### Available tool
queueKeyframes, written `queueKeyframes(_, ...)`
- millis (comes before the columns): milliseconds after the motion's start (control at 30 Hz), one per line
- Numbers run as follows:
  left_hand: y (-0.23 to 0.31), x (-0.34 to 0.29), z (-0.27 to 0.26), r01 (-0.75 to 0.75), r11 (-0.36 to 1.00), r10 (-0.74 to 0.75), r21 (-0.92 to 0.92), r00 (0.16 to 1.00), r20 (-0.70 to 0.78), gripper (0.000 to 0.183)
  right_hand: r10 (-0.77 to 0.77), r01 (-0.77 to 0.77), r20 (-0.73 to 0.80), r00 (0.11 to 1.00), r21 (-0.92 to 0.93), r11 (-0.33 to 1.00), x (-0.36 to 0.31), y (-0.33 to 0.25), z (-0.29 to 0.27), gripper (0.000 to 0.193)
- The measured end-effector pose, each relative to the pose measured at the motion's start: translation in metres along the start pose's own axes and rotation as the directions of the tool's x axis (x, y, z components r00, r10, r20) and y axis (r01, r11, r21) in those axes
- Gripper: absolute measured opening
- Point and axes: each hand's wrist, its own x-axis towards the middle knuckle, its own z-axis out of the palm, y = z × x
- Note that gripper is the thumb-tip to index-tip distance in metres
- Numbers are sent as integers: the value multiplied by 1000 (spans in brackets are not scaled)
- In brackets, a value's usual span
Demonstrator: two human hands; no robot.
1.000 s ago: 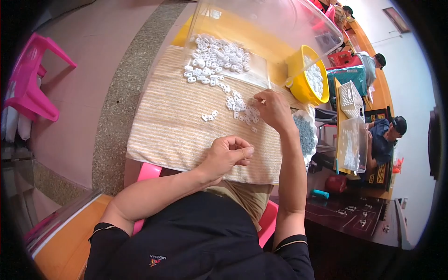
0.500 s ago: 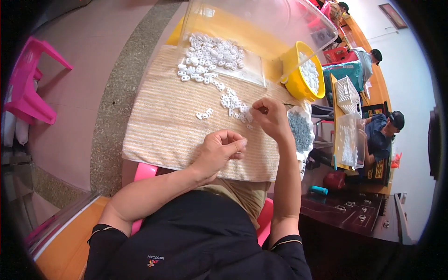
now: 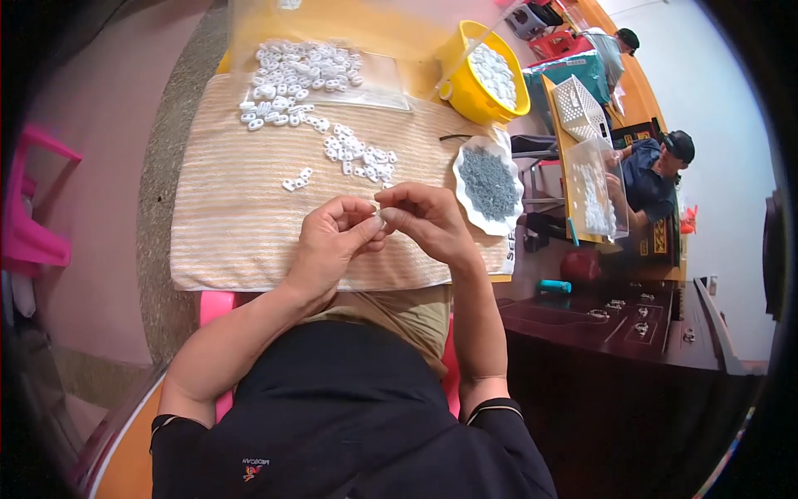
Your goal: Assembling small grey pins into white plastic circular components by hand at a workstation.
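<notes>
Above the near part of a striped towel (image 3: 241, 224), my left hand (image 3: 337, 241) and my right hand (image 3: 428, 220) meet fingertip to fingertip. Both are closed in a pinch. A bit of white shows between the fingertips, too small and covered to name. Just beyond the hands lies a loose group of small white plastic pieces with two holes each (image 3: 357, 154). A few more such pieces (image 3: 297, 180) lie to the left. To the right of my right hand is a white scalloped dish (image 3: 462, 204) full of small grey pieces (image 3: 488, 181).
A large heap of the white pieces (image 3: 303, 66) spills from a clear plastic bin (image 3: 378, 83) at the back. Right of it stands a yellow bucket (image 3: 453, 90) with white pieces. A pink stool (image 3: 33, 200) is at the left. Farther right, a person (image 3: 657, 179) works beside a clear tub (image 3: 611, 195).
My right hand has come back from the loose white pieces to my left hand, and their fingertips now meet. The whole view has shifted, so the table appears farther left.
</notes>
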Motion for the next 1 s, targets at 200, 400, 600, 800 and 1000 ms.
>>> queueKeyframes(200,3,-3,4,87,995,-87,-49,996,13,19,22,-11,-151,988,72,997,-14,9,6,16)
queueKeyframes(400,3,-3,2,89,995,-88,-45,996,15,20,-423,76,-391,817,-654,752,-42,23,-30,16)
queueKeyframes(600,2,-3,4,96,995,-96,-36,995,-7,19,-335,-309,-514,789,-805,507,-62,24,-64,23)
queueKeyframes(800,1,-4,4,105,994,-105,-26,994,-12,18,-324,-332,-421,847,-896,296,-57,20,-69,31)
queueKeyframes(1000,1,-3,3,101,995,-101,-15,995,-8,18,-285,-309,-394,874,-902,300,-53,22,-68,33)
